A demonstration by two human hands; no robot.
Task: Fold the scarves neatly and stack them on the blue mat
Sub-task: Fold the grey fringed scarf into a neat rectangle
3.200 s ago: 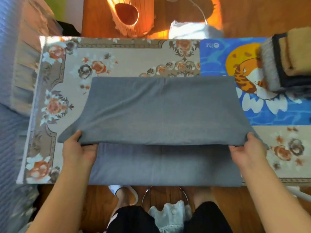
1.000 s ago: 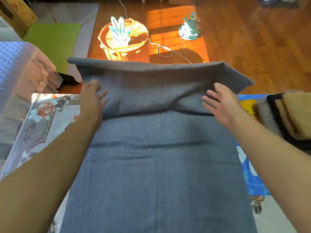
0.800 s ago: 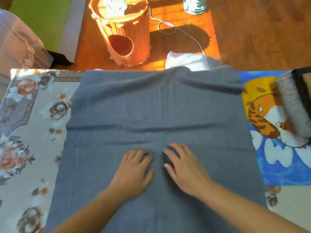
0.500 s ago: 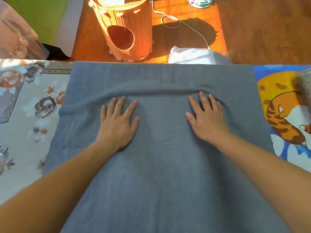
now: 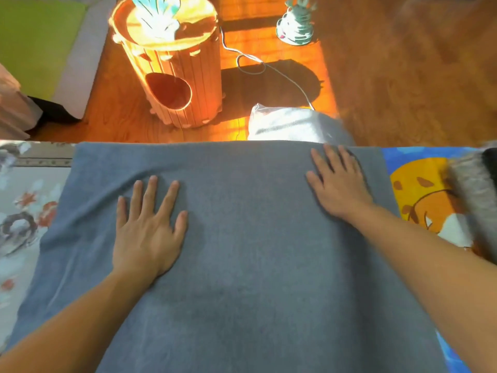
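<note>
A large grey scarf [image 5: 242,251] lies spread flat over the flowered table cover, its far edge along the table's far edge. My left hand [image 5: 148,232] presses flat on its left half, fingers straight and spread. My right hand [image 5: 338,184] presses flat near the scarf's far right corner, fingers straight. The blue mat [image 5: 419,195] with an orange cartoon print shows at the right, partly under the scarf's right edge. A stack of folded scarves [image 5: 476,195] sits on the mat at the right edge, blurred and cut off.
The flowered table cover [image 5: 24,200] shows at the left. Beyond the table stand a wooden barrel-shaped bin [image 5: 172,76], a white cloth bundle [image 5: 290,125], a white cable [image 5: 269,71] and a small ornament [image 5: 295,25] on the wood floor. A green mat [image 5: 35,41] lies far left.
The scarf was folded away from me and laid flat. Both hands slid apart and outward over it, the right hand reaching the far right corner; the ridge across the cloth has flattened.
</note>
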